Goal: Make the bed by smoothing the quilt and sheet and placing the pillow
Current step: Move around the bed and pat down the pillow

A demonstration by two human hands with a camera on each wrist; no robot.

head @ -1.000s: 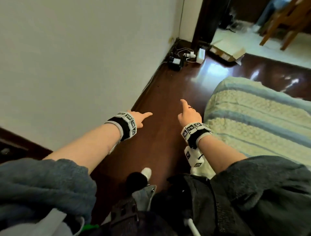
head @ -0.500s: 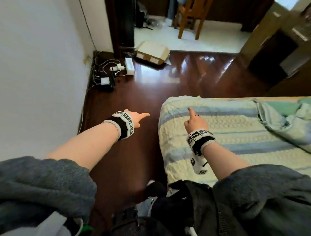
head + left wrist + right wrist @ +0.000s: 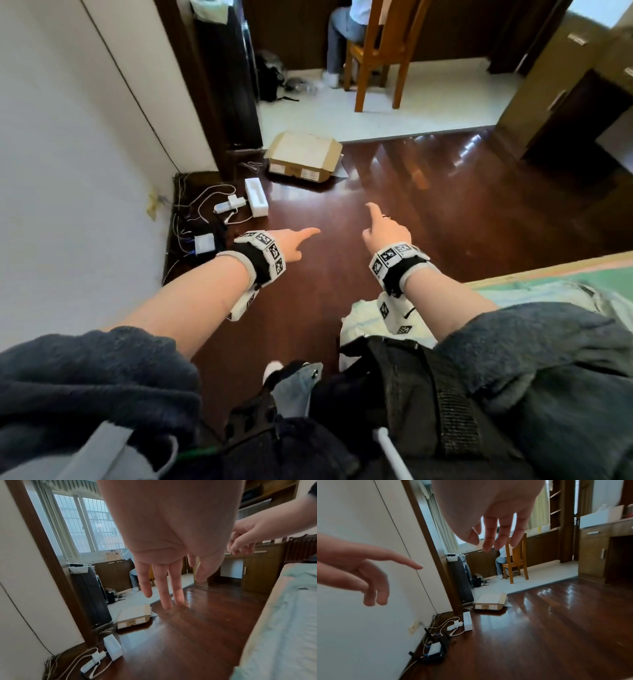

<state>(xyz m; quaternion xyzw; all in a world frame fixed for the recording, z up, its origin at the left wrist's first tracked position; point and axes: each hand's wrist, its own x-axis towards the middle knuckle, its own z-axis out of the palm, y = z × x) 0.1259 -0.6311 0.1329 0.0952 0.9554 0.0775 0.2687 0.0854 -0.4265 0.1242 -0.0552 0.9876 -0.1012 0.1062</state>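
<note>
Both hands are held out at waist height over the dark wooden floor, each carrying nothing. The left hand has its fingers relaxed and loosely extended, forefinger leading; in the left wrist view the fingers hang straight and slightly apart. The right hand is likewise slack, fingers loosely drooping, touching nothing.

The bed lies to the person's right and low in the head view, its long axis running away to the right; only its near corner and edge show. A pale green sheet covers the mattress, and a rumpled light fabric, probably the quilt, lies just beside the right forearm. No pillow is in view. The right hand is the nearer to the bedding; the left is well apart from it, over bare floor toward the wall. Any first grasp therefore calls for a turn rightward and a downward reach.

Compared with half a second before, the head view has swung left and up: the striped bed surface that lay under the right hand has slid out toward the lower right, and the cardboard box and wooden chair now sit more centrally. Hand posture is unchanged.
</note>
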